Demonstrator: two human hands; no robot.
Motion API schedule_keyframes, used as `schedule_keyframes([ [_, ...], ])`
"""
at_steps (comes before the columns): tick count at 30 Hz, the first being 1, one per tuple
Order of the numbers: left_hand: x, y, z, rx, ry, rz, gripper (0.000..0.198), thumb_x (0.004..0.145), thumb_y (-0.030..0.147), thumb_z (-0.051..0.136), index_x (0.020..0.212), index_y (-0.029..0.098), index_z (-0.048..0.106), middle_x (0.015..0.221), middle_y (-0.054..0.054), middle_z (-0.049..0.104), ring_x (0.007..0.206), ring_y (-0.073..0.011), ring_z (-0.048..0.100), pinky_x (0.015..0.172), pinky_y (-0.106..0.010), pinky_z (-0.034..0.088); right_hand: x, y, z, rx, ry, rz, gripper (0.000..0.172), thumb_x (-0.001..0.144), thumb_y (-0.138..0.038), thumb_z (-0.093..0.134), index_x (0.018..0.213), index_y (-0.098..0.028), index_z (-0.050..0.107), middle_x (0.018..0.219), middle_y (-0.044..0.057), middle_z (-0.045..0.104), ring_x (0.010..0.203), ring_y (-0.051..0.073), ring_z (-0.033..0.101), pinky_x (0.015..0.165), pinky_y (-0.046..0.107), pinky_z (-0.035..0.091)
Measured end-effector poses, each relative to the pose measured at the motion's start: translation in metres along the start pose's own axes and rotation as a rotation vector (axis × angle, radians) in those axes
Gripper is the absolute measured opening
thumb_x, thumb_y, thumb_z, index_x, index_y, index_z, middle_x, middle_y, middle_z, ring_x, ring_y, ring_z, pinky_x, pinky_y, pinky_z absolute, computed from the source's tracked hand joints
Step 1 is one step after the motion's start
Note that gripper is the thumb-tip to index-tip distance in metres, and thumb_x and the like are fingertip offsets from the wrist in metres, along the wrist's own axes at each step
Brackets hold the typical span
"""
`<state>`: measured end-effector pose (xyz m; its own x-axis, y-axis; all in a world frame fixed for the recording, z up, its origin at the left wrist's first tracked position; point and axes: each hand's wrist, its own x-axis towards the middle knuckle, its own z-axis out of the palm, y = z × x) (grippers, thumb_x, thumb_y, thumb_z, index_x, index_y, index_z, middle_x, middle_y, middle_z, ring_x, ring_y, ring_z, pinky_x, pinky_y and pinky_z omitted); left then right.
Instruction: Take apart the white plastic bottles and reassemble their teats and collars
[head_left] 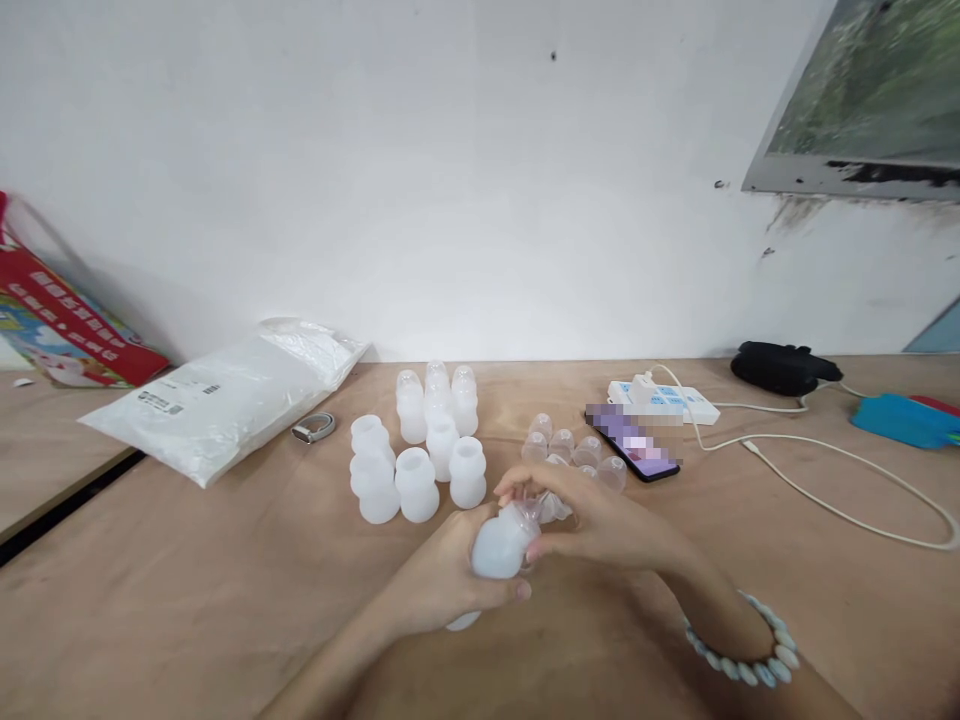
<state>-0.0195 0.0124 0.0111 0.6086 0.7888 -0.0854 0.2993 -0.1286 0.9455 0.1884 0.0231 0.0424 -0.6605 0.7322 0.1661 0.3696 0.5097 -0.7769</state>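
My left hand (442, 575) is wrapped round a white translucent bottle (496, 547), which is tilted with its top toward the right. The fingers of my right hand (570, 510) grip a clear cap (529, 514) at the bottle's top. Left of the hands stand several open white bottles (417, 485). Behind them, several capped bottles (411, 405) stand upright. Several clear domed caps (587, 452) sit beyond my right hand, with some clear pieces (553, 507) partly hidden behind it.
A phone (634, 443) lies beside the caps, before a power strip (664, 402) with a white cable (847, 497). At left are a watch (313, 429), a white plastic bag (225, 400) and a red bag (71, 325). A black case (784, 368) and blue object (904, 420) lie right.
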Motion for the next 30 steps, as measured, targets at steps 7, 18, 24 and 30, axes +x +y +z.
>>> schedule_keyframes([
  [7,0.000,-0.002,0.000,-0.003,-0.012,0.002,0.032,0.071,0.023,0.074,0.100,0.018,0.061,0.096,0.000,0.063,0.088,-0.0194,0.058,0.075,-0.030,0.047,0.003,-0.002,0.009,-0.131,0.090,0.195,0.044,0.084,-0.039,0.070,0.125,-0.026,0.058,0.111,0.005,0.067,0.093,0.023,0.063,0.079,0.037,0.050],
  [18,0.001,-0.002,-0.002,-0.095,-0.067,-0.057,0.038,0.074,0.026,0.073,0.108,0.019,0.058,0.095,-0.001,0.064,0.080,-0.0169,0.058,0.065,-0.027,0.048,0.002,-0.003,0.005,-0.038,0.059,0.181,0.041,0.086,-0.035,0.070,0.124,-0.026,0.059,0.115,0.004,0.067,0.097,0.022,0.063,0.080,0.034,0.051],
  [24,-0.001,-0.008,-0.005,-0.361,-0.229,-0.068,0.047,0.073,0.042,0.078,0.108,0.020,0.055,0.081,0.002,0.062,0.064,-0.0125,0.057,0.056,-0.024,0.047,0.001,-0.003,-0.001,0.032,0.020,0.050,0.027,0.082,-0.032,0.075,0.107,-0.023,0.070,0.099,0.002,0.071,0.086,0.018,0.064,0.074,0.030,0.051],
  [30,-0.005,-0.018,-0.012,-0.674,-0.518,-0.056,0.061,0.075,0.070,0.066,0.107,0.020,0.053,0.060,0.006,0.058,0.045,-0.0097,0.053,0.047,-0.023,0.046,-0.005,0.000,-0.019,0.353,-0.009,-0.255,0.022,0.080,-0.017,0.077,0.101,-0.023,0.072,0.114,0.005,0.070,0.103,0.019,0.065,0.086,0.033,0.052],
])
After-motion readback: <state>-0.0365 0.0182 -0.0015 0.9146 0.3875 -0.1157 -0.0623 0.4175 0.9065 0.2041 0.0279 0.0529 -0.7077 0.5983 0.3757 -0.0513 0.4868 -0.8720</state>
